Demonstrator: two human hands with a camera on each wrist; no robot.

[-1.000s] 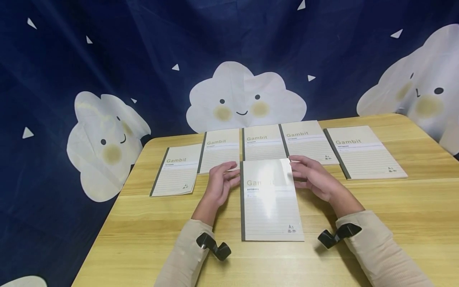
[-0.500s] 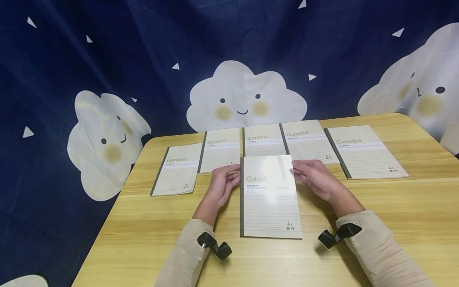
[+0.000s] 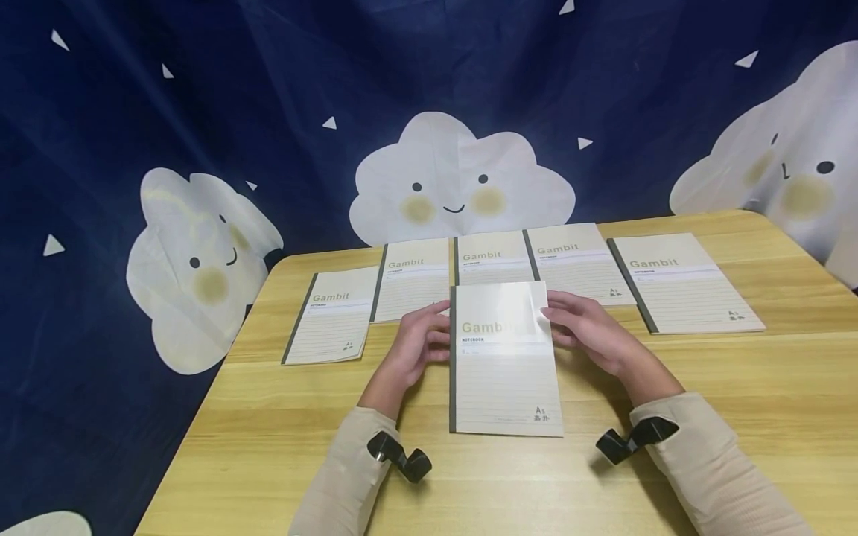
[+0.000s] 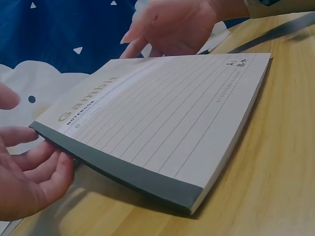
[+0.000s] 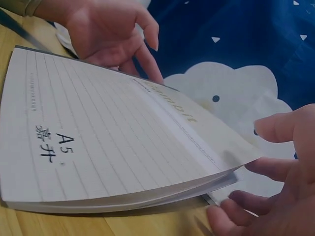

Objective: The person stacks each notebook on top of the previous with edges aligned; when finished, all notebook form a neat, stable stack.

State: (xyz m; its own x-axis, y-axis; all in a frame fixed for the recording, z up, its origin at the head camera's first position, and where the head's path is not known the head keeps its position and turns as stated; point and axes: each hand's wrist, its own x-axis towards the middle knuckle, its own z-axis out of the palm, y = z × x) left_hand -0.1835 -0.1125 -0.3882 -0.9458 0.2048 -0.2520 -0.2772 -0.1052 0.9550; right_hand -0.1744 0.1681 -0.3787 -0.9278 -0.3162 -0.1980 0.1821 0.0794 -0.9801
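Note:
A cream Gambit notebook [image 3: 503,380] with a dark spine lies face up between the hands, its titled end raised off the table. At the spine side is the left hand [image 3: 417,346]; in the left wrist view, its fingers [image 4: 47,169] reach the spine's edge while the thumb stands apart. On the opposite side, the right hand [image 3: 590,327] has its index finger [image 5: 270,168] at the notebook's corner. Its other fingers sit lower beside the edge, and its thumb [image 5: 278,128] is spread above. In the right wrist view, the notebook's pages part slightly along that edge.
Behind stands a row of matching notebooks: one at far left [image 3: 331,316], one beside it [image 3: 412,279], a partly covered one [image 3: 492,257], one right of it [image 3: 576,260] and one at far right [image 3: 684,283]. All lie on the wooden table [image 3: 268,447] before a blue cloud-print curtain [image 3: 302,59].
The notebook between the hands has shifted slightly away from the person, covering more of the middle notebook behind. The right hand's fingers have spread from their closer pose half a second ago.

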